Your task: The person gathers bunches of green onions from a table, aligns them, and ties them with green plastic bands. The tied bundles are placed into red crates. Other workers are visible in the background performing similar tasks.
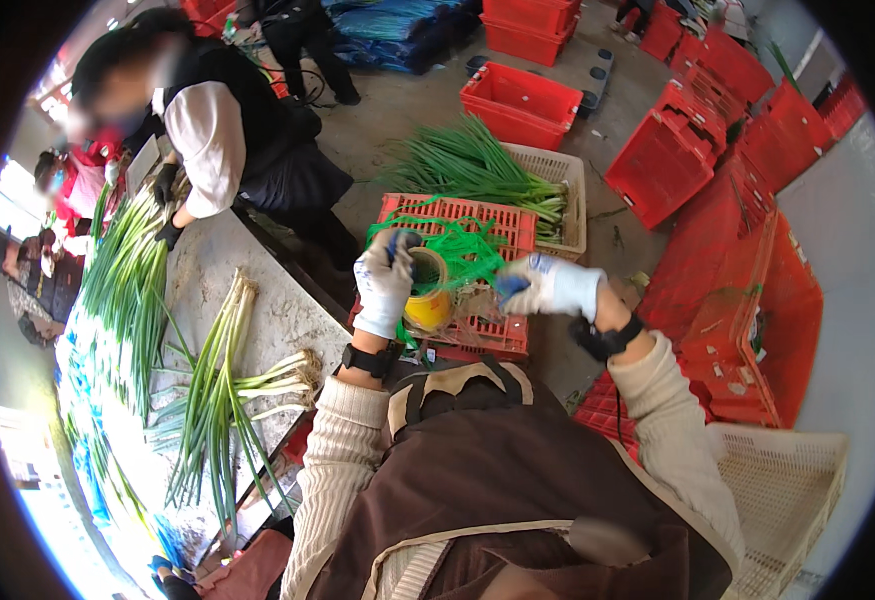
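Note:
My left hand (385,281), in a white glove with dark blue fingertips, is beside the rim of a yellow tub (430,309). Its fingers are curled; whether they grip anything is hidden. Across from it is my right hand (550,286), also gloved, with fingers bent beside the end of a tangle of green plastic strips (471,251). I cannot tell whether it pinches a strip. Both the tub and the strips rest on a red slatted plastic crate (508,336) in front of me.
Spring onions (216,375) lie on the worktable (287,304) at left, where a co-worker (212,135) handles a larger pile. More spring onions (475,165) fill a cream crate (574,180). Red crates (666,165) crowd the right; a white basket (779,480) stands lower right.

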Available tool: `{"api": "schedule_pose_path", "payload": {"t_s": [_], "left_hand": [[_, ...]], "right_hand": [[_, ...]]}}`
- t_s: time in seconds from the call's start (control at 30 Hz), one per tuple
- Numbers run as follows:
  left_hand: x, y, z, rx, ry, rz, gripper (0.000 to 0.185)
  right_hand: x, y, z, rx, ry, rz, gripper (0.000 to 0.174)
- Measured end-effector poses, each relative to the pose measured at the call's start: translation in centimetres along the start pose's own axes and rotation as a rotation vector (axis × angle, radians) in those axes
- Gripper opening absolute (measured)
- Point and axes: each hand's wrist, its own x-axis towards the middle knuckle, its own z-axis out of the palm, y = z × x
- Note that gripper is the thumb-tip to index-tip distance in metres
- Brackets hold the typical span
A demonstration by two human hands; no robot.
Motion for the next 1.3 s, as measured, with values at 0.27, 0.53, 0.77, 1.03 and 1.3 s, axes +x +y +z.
{"api": "schedule_pose_path", "payload": {"t_s": [0.27, 0.53, 0.77, 1.03, 1.3], "left_hand": [[-0.3, 0.8, -0.3, 0.579, -0.203, 0.437, 0.021], [-0.3, 2.2, -0.8, 0.328, -0.132, -0.025, 0.009], [-3.4, 4.7, -3.4, -0.106, -0.123, -0.495, 0.028], [-5.0, -1.3, -4.1, -1.069, 0.300, -0.609, 0.009], [-4.8, -10.3, -5.4, -1.245, 0.129, -0.572, 0.006]], "right_hand": [[3.2, -2.5, -2.9, 0.798, -0.100, -0.221, 0.036], [6.2, -2.0, 1.4, 0.978, 0.097, -0.181, 0.023], [8.4, -3.3, 5.4, 1.278, 0.319, -0.148, 0.045], [9.3, -0.1, 5.5, 0.451, 0.481, -0.136, 0.024], [10.2, 7.3, 5.6, 1.906, 0.526, 0.226, 0.016]]}}
